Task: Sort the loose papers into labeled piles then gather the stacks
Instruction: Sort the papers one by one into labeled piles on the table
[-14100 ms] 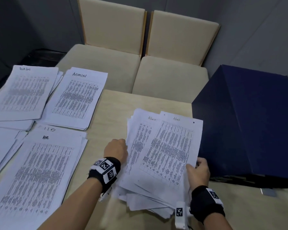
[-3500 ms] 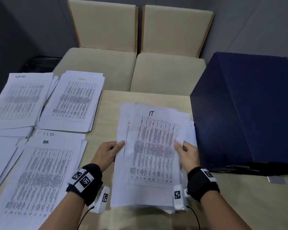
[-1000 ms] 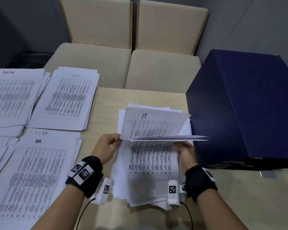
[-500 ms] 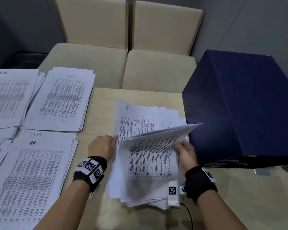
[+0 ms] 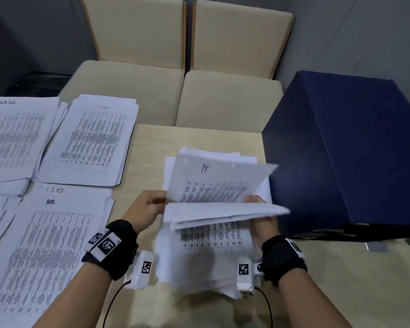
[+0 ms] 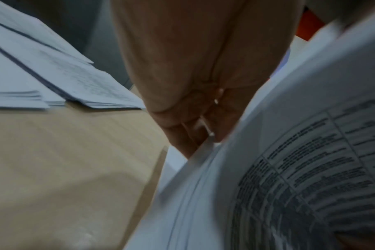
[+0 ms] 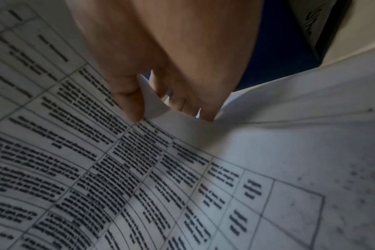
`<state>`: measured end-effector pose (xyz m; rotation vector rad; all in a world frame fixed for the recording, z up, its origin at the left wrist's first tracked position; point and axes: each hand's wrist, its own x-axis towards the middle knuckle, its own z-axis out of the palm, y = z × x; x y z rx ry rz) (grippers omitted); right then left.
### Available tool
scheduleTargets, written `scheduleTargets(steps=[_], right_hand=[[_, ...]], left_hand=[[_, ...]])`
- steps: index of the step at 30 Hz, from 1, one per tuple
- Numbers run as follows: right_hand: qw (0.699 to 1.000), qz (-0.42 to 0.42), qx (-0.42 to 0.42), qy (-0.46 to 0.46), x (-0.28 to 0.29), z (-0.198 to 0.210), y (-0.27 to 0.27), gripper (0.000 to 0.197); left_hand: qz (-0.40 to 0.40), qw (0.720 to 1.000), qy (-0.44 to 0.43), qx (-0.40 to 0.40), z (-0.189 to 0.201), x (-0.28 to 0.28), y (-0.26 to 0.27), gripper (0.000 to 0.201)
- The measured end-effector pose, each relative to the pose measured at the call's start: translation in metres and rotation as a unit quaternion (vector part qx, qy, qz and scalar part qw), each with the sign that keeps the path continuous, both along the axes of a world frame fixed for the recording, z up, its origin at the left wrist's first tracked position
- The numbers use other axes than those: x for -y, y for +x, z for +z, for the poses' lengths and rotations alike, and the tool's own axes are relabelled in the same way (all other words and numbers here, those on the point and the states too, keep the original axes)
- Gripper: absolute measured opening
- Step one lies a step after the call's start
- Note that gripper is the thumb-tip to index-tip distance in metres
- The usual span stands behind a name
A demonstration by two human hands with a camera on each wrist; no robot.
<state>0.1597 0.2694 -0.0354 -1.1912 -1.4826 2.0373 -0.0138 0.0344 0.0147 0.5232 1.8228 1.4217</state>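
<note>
Head view: both hands (image 5: pixel 149 207) pinching the loose pile's (image 5: pixel 213 242) IT sheet (image 5: pixel 220 178), lifted again since half a sec ago — sorting continues.

Head view: dim, cool, even light – soft shadows only, no glare. Far left corner of the room goes near black. Lifted sheets (image 5: pixel 219 183) at centre are motion-smeared; the sorted piles (image 5: pixel 88 140) on the left are sharper, but their print is still unreadable. Wide-angle bend shows at the frame edges, table (image 5: pixel 194 143) lines curve.

Left wrist view: dark, soft and noisy, left hand (image 6: pixel 195 81) close and blurred, paper edges streaked.

Right wrist view: brighter, table print near the right hand (image 7: pixel 161 64) fairly crisp – strong fisheye curving the grid lines, corners smeared.
</note>
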Motion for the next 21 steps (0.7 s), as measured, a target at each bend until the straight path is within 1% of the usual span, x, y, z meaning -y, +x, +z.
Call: scheduleTargets(steps=[1,2,3,4,5,6,7,8,9,10,13,16,17,19,20,21], right_hand=[[1.0,0.003,0.002,-0.011,0.0,0.003,0.001,0.027],[1.0,0.006,0.001,-0.022,-0.001,0.004,0.002,0.028],[1.0,0.007,0.0,-0.024,-0.001,0.002,0.003,0.026],[1.0,0.011,0.001,-0.016,0.001,0.002,0.004,0.021],[1.0,0.009,0.003,-0.009,0.002,0.0,0.005,0.015],[1.0,-0.006,0.003,-0.015,0.004,-0.002,0.006,0.009],[0.999,-0.03,0.003,-0.03,0.004,-0.006,0.006,0.013],[0.998,-0.049,0.012,-0.035,0.005,-0.004,0.006,0.025],[0.998,-0.05,0.016,-0.029,0.004,-0.001,0.006,0.034],[0.999,-0.036,0.013,-0.012,0.003,0.002,0.005,0.037],[1.0,-0.009,-0.021,0.002,0.0,0.012,0.005,0.035],[1.0,0.002,-0.015,0.018,0.004,0.014,0.008,0.029],[1.0,0.004,-0.005,0.019,0.005,0.014,0.008,0.023],[1.0,-0.01,0.019,0.022,0.007,0.014,0.006,0.01],[0.999,-0.018,0.026,0.023,0.008,0.014,0.004,0.01],[0.999,-0.024,0.026,0.019,0.008,0.012,0.003,0.01]], left_hand=[[0.007,1.0,-0.017,0.004,-0.004,0.0,-0.001,0.035],[0.027,0.997,-0.06,-0.025,-0.009,0.0,-0.001,0.038],[0.061,0.988,-0.119,-0.072,-0.016,-0.002,-0.003,0.037],[0.099,0.97,-0.183,-0.125,-0.023,-0.003,-0.004,0.028],[0.124,0.95,-0.239,-0.159,-0.028,-0.003,-0.006,0.015],[0.122,0.934,-0.287,-0.174,-0.031,-0.005,-0.006,0.007],[0.107,0.926,-0.315,-0.18,-0.035,-0.007,-0.005,0.012],[0.092,0.924,-0.324,-0.18,-0.038,-0.008,-0.005,0.019],[0.088,0.924,-0.322,-0.188,-0.04,-0.009,-0.005,0.024],[0.083,0.922,-0.319,-0.204,-0.041,-0.01,-0.005,0.028],[0.037,0.907,-0.327,-0.264,-0.043,-0.007,-0.011,0.032],[-0.029,0.88,-0.358,-0.31,-0.037,-0.005,-0.015,0.033],[-0.04,0.876,-0.355,-0.325,-0.033,-0.004,-0.015,0.032],[-0.035,0.881,-0.315,-0.352,-0.028,-0.002,-0.013,0.025],[-0.024,0.889,-0.28,-0.362,-0.025,-0.001,-0.011,0.02],[-0.011,0.903,-0.237,-0.358,-0.022,0.001,-0.009,0.013]])
